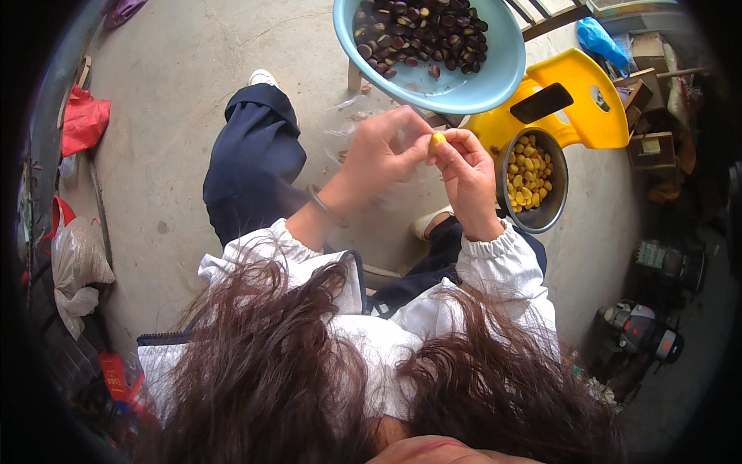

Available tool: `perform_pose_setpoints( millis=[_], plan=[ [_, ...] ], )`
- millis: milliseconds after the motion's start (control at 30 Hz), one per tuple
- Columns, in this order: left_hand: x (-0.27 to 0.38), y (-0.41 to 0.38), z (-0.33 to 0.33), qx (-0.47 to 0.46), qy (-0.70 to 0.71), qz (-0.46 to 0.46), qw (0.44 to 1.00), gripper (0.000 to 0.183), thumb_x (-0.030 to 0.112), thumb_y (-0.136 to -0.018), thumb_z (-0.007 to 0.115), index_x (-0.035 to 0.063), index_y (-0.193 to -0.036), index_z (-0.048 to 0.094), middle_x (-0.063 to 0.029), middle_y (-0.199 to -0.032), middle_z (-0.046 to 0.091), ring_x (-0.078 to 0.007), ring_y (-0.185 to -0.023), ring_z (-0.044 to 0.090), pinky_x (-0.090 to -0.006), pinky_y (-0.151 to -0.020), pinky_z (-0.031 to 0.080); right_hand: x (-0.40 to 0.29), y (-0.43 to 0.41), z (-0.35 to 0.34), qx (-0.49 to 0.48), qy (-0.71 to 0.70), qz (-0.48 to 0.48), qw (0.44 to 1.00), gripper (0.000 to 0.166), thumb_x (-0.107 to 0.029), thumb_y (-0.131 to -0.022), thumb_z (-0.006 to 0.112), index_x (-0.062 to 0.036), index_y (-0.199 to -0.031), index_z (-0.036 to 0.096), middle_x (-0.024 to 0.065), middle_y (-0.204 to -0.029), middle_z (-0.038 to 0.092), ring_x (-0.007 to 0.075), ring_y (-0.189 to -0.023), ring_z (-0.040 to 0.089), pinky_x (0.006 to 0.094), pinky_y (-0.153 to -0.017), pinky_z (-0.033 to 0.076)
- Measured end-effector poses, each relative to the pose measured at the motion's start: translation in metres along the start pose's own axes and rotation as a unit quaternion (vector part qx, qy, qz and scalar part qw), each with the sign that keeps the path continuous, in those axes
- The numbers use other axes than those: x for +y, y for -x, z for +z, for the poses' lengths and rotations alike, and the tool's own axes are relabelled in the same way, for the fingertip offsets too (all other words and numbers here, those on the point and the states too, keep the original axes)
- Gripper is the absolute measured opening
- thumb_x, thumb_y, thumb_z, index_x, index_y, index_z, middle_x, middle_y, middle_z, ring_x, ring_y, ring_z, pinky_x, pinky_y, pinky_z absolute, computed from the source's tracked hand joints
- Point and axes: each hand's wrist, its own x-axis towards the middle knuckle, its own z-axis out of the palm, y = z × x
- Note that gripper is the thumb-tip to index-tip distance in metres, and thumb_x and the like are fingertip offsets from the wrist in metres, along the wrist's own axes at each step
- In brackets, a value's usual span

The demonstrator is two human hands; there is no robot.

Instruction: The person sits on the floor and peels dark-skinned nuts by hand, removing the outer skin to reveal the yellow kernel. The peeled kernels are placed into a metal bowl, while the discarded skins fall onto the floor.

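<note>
A yellow chestnut kernel (438, 139) is pinched between the thumb and fingers of my right hand (466, 168). My left hand (382, 145), slightly blurred and with a bangle (324, 206) on its wrist, has its thumb and forefinger closed at the kernel's left side. Whether a bit of skin lies between those fingertips is hidden. Beyond my hands is a light blue plastic basin (498, 93) of dark brown chestnuts (426, 32), some with cut ends. Right of my right hand, a metal pot (561, 197) holds many peeled yellow kernels (527, 174).
A yellow plastic stool (603, 130) bears a black phone (542, 103) beside the pot. Thin clear plastic (353, 110) with shell bits lies on the concrete floor (162, 145) below the basin. Wooden boxes (652, 151) stand at right; a red bag (86, 119) and white sack (81, 255) at left.
</note>
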Motion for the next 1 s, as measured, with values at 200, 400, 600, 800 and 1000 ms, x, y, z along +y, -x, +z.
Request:
perform_pose_setpoints(
  millis=[200, 400, 600, 800, 1000],
  plan=[
    [0.001, -0.003, 0.0, 0.055, -0.028, 0.037, 0.997, 0.004, 0.004, -0.091, 0.064, 0.0021, -0.094, 0.065, 0.0004, -0.083, 0.066, -0.0037, -0.072, 0.059, -0.02, -0.059, 0.047, -0.007, 0.0, 0.002, -0.021, 0.009, 0.0, 1.0, 0.019, -0.004, -0.096, 0.064, 0.0033, -0.113, 0.06, 0.0099, -0.106, 0.068, 0.0165, -0.095, 0.065, 0.0267, -0.085, 0.051],
    [-0.013, -0.008, -0.003, 0.104, -0.011, 0.057, 0.993, 0.007, 0.004, -0.091, 0.064, 0.0026, -0.097, 0.066, -0.0001, -0.091, 0.065, -0.0045, -0.081, 0.059, -0.0196, -0.058, 0.045, -0.012, 0.0, 0.004, -0.048, 0.033, -0.025, 0.998, 0.026, -0.004, -0.095, 0.064, 0.0033, -0.12, 0.06, 0.009, -0.114, 0.068, 0.0175, -0.101, 0.066, 0.027, -0.086, 0.051],
    [0.002, -0.007, -0.006, 0.009, 0.001, 0.07, 0.998, 0.007, 0.004, -0.089, 0.069, 0.0024, -0.096, 0.07, -0.0007, -0.093, 0.066, -0.005, -0.081, 0.059, -0.0177, -0.058, 0.043, -0.01, -0.001, -0.005, -0.027, 0.127, -0.075, 0.989, 0.028, 0.001, -0.092, 0.066, 0.0017, -0.12, 0.061, 0.0089, -0.116, 0.066, 0.0152, -0.106, 0.064, 0.0266, -0.093, 0.05],
    [-0.001, -0.005, -0.008, 0.002, -0.003, 0.047, 0.999, 0.006, 0.004, -0.088, 0.071, 0.002, -0.093, 0.071, -0.001, -0.091, 0.066, -0.0045, -0.076, 0.059, -0.018, -0.056, 0.043, -0.008, -0.001, -0.001, -0.019, 0.169, -0.109, 0.979, 0.027, 0.005, -0.091, 0.066, 0.0032, -0.117, 0.061, 0.0079, -0.112, 0.066, 0.0142, -0.106, 0.064, 0.0264, -0.095, 0.051],
    [-0.001, -0.004, -0.009, -0.014, -0.011, 0.05, 0.999, 0.005, 0.003, -0.088, 0.07, 0.0015, -0.092, 0.07, -0.0013, -0.09, 0.066, -0.0045, -0.075, 0.059, -0.0179, -0.056, 0.044, -0.007, -0.002, -0.001, -0.018, 0.197, -0.127, 0.972, 0.024, 0.007, -0.089, 0.066, 0.0043, -0.113, 0.062, 0.007, -0.111, 0.064, 0.0142, -0.104, 0.064, 0.0258, -0.093, 0.051]
  ],
)
